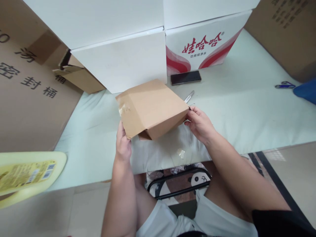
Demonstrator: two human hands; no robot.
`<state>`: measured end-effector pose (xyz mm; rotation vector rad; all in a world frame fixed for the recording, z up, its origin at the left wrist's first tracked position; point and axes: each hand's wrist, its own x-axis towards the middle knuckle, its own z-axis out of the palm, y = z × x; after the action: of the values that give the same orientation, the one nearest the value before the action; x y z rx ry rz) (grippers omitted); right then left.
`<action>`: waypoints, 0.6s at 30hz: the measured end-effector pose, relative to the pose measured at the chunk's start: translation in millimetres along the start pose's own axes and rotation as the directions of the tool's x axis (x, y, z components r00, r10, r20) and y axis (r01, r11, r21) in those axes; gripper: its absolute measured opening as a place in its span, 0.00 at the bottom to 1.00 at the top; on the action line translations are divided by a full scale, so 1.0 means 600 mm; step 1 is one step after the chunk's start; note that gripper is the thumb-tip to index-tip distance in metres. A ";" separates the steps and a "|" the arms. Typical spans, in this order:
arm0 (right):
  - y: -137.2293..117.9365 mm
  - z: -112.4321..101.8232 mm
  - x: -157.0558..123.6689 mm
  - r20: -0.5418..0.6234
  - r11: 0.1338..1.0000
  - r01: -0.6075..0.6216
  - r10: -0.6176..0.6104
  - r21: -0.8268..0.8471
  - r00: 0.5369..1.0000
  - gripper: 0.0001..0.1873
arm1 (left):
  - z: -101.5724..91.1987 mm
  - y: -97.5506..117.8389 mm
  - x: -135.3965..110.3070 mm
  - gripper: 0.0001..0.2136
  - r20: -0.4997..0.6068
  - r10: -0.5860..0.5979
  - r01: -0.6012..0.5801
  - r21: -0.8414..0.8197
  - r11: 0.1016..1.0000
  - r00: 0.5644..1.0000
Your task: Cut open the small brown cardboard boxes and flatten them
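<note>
A small brown cardboard box (151,107) is held tilted just above the pale green surface (247,112), one flap hanging loose underneath and old tape on its left face. My left hand (122,143) grips its lower left corner with fingers closed behind the cardboard. My right hand (199,124) pinches the box's right corner. A crumpled bit of clear tape (181,153) lies below the box.
A dark phone (185,77) and a silvery tool (189,96) lie behind the box. White cartons (123,62), one with red print (202,49), stand at the back. Big brown cartons (27,92) flank both sides. Yellow object (27,176) at left; blue items (285,85) at right.
</note>
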<state>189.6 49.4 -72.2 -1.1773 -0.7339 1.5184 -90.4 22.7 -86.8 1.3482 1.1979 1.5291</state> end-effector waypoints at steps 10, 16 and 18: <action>0.004 0.000 -0.011 0.308 0.998 -0.019 0.037 -0.059 0.951 0.28 | 0.009 -0.001 0.001 0.34 -0.133 0.015 -0.014 0.004 1.000 0.991; 0.010 -0.006 -0.010 0.370 0.992 0.035 0.013 -0.122 0.929 0.30 | -0.004 -0.001 0.001 0.31 -0.146 0.081 -0.075 0.045 0.996 0.986; 0.012 -0.007 -0.006 0.329 0.982 0.060 0.002 -0.177 0.944 0.32 | -0.012 -0.008 -0.001 0.30 -0.098 0.087 -0.082 0.059 0.995 0.991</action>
<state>190.7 43.2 -78.9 -1.0520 -1.1319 1.6697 -97.8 22.1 -91.6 1.3875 1.2676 1.6518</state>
